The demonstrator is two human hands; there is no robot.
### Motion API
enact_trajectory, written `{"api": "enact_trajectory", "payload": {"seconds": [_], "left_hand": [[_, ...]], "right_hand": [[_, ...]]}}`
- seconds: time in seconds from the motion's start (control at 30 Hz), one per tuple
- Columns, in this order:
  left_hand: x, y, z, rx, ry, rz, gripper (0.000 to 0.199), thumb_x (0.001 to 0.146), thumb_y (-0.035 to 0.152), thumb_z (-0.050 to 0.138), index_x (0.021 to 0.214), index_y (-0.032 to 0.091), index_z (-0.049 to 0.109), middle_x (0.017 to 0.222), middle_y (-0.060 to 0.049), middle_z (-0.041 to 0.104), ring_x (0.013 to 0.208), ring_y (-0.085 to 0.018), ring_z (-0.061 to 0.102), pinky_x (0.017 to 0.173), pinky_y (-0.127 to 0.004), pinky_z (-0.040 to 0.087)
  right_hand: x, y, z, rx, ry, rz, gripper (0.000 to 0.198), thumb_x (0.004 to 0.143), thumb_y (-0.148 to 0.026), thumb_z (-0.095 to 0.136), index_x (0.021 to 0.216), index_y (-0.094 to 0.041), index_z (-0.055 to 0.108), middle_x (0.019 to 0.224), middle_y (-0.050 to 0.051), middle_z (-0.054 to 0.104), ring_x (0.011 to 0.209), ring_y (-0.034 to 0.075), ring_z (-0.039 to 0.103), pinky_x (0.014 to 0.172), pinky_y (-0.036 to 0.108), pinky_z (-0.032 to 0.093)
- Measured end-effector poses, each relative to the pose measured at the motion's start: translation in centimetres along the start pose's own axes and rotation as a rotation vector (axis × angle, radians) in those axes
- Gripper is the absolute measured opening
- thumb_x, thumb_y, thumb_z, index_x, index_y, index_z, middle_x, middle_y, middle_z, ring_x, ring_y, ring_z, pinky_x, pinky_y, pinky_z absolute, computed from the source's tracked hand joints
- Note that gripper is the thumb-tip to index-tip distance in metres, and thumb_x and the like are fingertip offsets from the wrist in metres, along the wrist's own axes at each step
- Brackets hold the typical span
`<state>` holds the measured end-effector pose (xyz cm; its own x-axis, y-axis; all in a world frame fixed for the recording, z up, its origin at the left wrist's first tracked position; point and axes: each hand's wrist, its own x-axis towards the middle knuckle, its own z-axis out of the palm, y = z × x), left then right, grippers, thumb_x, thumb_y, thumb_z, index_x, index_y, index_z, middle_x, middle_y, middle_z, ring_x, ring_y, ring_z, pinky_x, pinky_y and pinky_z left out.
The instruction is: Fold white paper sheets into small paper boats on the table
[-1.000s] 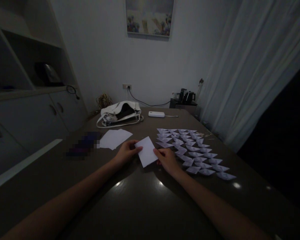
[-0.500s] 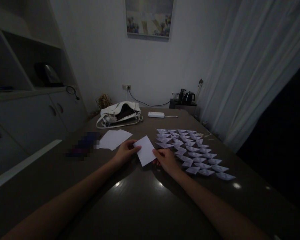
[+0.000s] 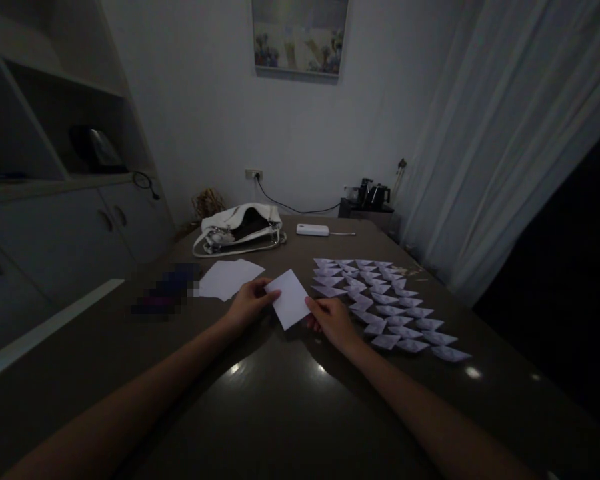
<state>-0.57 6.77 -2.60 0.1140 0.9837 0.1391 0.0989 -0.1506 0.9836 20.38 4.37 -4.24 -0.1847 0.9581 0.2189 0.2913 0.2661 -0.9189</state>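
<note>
A white square of paper (image 3: 290, 301) is held between my hands over the dark table, turned so one corner points toward me. My left hand (image 3: 250, 303) pinches its left corner, thumb on top. My right hand (image 3: 331, 319) grips the right corner, its thumb also on the upper face and its fingers curled beneath. Just beyond my left hand lie several loose white paper sheets (image 3: 227, 277), overlapping. To the right of my right hand, several folded white paper boats (image 3: 390, 310) stand in slanting rows.
A white handbag (image 3: 240, 223) lies farther back on the table (image 3: 280, 413), with a white power bank (image 3: 313, 230) and short cable to its right. At the left is a pixelated dark patch (image 3: 167, 290). Kettles stand on the shelf (image 3: 97, 150) and the back stand (image 3: 377, 193).
The paper square has shifted very slightly up and to the left with both hands. Their grip looks the same, and the boats and sheets have stayed put.
</note>
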Motion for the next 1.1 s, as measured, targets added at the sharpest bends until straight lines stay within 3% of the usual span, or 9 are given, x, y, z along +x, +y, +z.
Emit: {"api": "enact_trajectory", "payload": {"seconds": [0.53, 0.73, 1.1], "left_hand": [[-0.1, 0.2, 0.0, 0.054, 0.004, 0.015, 0.045, 0.063, 0.041, 0.078, 0.096, 0.011, 0.069, 0.079, -0.006, 0.071, 0.068, -0.02, 0.065, 0.061, -0.028, 0.049], [-0.1, 0.2, 0.1, 0.062, 0.007, 0.002, 0.047, 0.062, 0.041, 0.079, 0.097, 0.011, 0.068, 0.08, -0.007, 0.071, 0.069, -0.021, 0.065, 0.061, -0.029, 0.048], [-0.6, 0.7, 0.4, -0.081, -0.065, -0.025, 0.048, 0.061, 0.04, 0.082, 0.097, 0.01, 0.067, 0.085, -0.008, 0.072, 0.073, -0.02, 0.066, 0.068, -0.03, 0.051]], "right_hand": [[-0.3, -1.0, 0.1, 0.044, -0.057, 0.037, 0.051, 0.088, -0.054, 0.05, 0.054, -0.017, 0.057, 0.048, 0.001, 0.057, 0.04, 0.011, 0.05, 0.042, 0.021, 0.036], [-0.4, -1.4, -0.1, 0.003, -0.081, -0.042, 0.052, 0.09, -0.051, 0.047, 0.051, -0.017, 0.054, 0.046, 0.0, 0.053, 0.04, 0.01, 0.048, 0.044, 0.021, 0.035], [-0.4, -1.1, 0.0, -0.013, -0.012, -0.057, 0.062, 0.088, -0.063, 0.043, 0.044, -0.019, 0.049, 0.04, -0.001, 0.046, 0.039, 0.01, 0.043, 0.045, 0.023, 0.033]]}}
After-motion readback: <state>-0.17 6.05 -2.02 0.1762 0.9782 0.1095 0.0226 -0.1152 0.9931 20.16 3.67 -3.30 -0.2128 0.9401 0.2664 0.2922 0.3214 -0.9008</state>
